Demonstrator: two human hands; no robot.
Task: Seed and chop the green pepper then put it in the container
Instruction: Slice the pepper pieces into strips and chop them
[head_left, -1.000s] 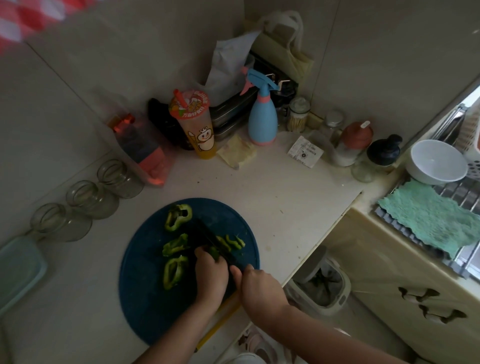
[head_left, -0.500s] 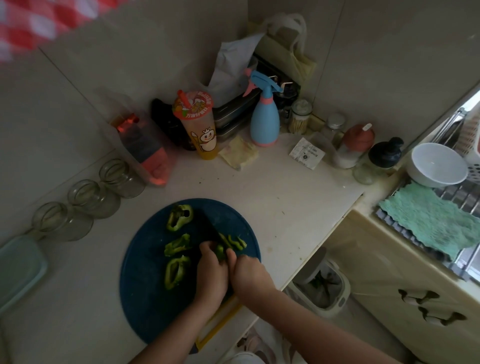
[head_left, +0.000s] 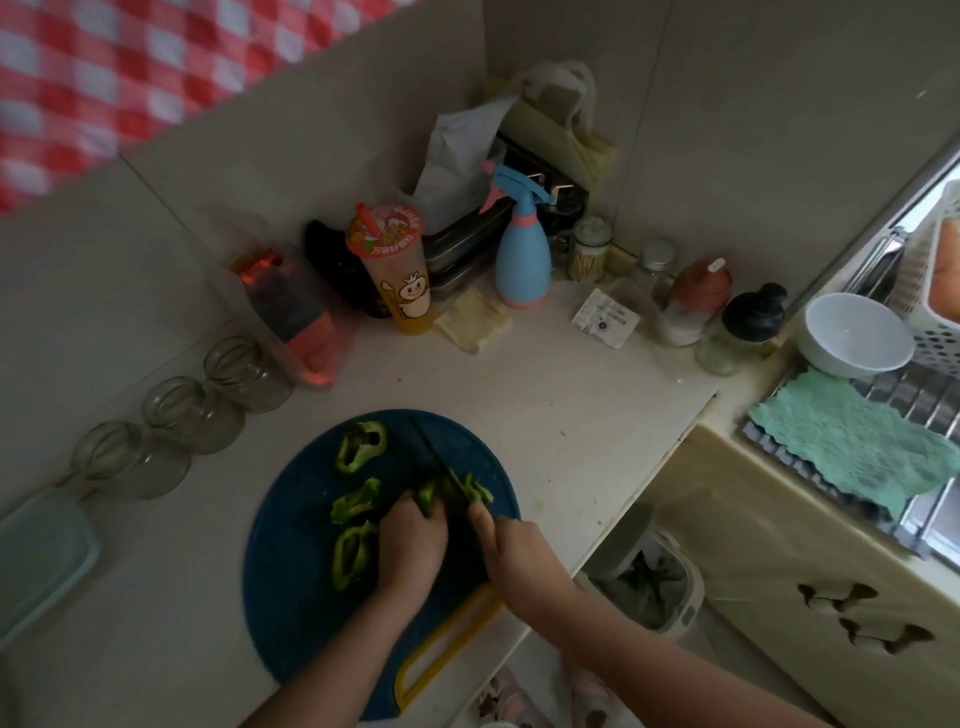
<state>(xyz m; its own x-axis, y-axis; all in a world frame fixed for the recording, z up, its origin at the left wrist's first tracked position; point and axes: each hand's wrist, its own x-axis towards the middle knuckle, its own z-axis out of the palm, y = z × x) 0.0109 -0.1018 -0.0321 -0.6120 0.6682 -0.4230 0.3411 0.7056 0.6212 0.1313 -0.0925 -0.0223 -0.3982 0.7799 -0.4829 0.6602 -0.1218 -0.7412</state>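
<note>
A red checked cloth (head_left: 104, 78) is hanging, blurred, across the upper left of the frame above a pale tiled wall. At the left edge a teal container (head_left: 36, 561) is sitting on the cream counter (head_left: 545, 395), well apart from the pepper, and three glass jars (head_left: 171, 415) are lining the wall beside it. In the lower middle a round blue cutting board (head_left: 291, 597) is lying on the counter, its yellow handle near the front edge. Three pepper rings (head_left: 361, 447) are lying on the board's left half. The left hand (head_left: 410, 545) is curling its fingers over a pepper piece (head_left: 428, 496), holding it against the board. The right hand (head_left: 514, 551) is gripping a knife (head_left: 431, 452) (the handle is hidden in the fist), its dark blade meeting that piece. In the back corner a bottle (head_left: 291, 317), a printed cup (head_left: 395, 270) and a blue spray bottle (head_left: 522, 254) are standing. At the right a white bowl (head_left: 857, 332) and a green cloth (head_left: 852, 447) are resting on a sink rack.
</note>
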